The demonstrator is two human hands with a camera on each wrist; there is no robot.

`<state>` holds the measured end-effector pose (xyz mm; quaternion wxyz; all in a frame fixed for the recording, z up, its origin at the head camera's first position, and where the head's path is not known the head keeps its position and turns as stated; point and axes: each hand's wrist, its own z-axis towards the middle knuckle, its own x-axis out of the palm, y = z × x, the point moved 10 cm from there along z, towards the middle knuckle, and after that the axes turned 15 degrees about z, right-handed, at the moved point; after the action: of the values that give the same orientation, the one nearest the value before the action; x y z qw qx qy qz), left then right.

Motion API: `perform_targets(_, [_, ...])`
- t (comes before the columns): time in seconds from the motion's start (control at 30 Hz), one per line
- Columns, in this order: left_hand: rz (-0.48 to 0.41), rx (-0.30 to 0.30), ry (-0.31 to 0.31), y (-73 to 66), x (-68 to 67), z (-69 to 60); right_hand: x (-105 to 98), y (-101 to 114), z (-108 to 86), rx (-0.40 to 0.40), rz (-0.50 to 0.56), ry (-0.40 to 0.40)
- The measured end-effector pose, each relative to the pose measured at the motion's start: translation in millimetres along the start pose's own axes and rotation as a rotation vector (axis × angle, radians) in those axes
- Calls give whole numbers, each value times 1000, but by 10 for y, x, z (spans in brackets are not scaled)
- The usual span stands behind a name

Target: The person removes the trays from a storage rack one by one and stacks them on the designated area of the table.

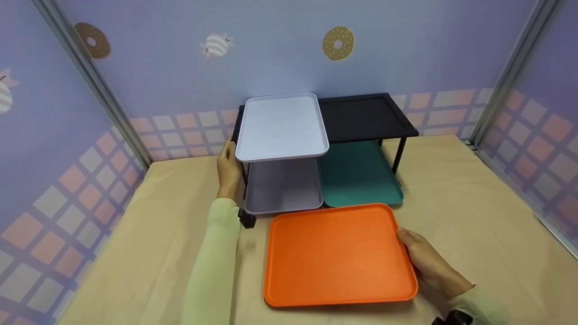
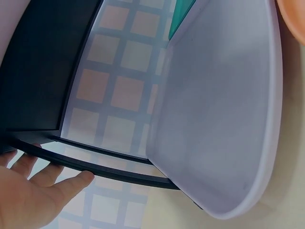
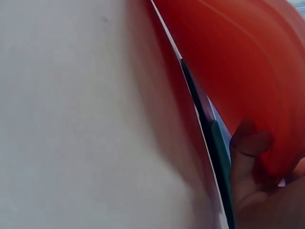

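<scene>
My right hand (image 1: 429, 259) grips the right edge of an orange tray (image 1: 341, 255), thumb over the rim. In the right wrist view, the orange tray (image 3: 238, 62) is tilted above the pale cloth, with the thumb (image 3: 250, 143) on it. My left hand (image 1: 229, 171) touches the left side of a black two-tier rack (image 1: 365, 117). Its fairly straight fingers reach the rack's leg (image 2: 105, 172) and top corner in the left wrist view. A white tray (image 1: 282, 126) rests on the rack's top, at the left. Underneath lie a grey-purple tray (image 1: 284, 185) and a green tray (image 1: 361, 176), side by side.
A beige cloth (image 1: 469, 194) covers the table. Behind the rack stands a lilac wall (image 1: 280, 49) with printed sweets and checks. Side panels with metal posts (image 1: 510, 67) bound the space left and right.
</scene>
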<state>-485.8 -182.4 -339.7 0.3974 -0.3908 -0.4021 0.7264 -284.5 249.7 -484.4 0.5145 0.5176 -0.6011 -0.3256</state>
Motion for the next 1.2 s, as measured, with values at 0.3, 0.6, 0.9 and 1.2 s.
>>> perform_targets(0.3, [9, -27, 18, 16, 12, -7, -81, 41, 24, 11, -202, -38])
perform_targets(0.6, [-14, -35, 8, 31, 15, -9, -91, 106, 13, 2, -376, -4])
perform_targets(0.9, [-10, -17, 21, 18, 26, -12, -139, 174, -1, -63, -564, -69])
perform_targets(1.2, [26, -10, 37, 21, 20, -16, -154, 189, -32, -75, -547, -65])
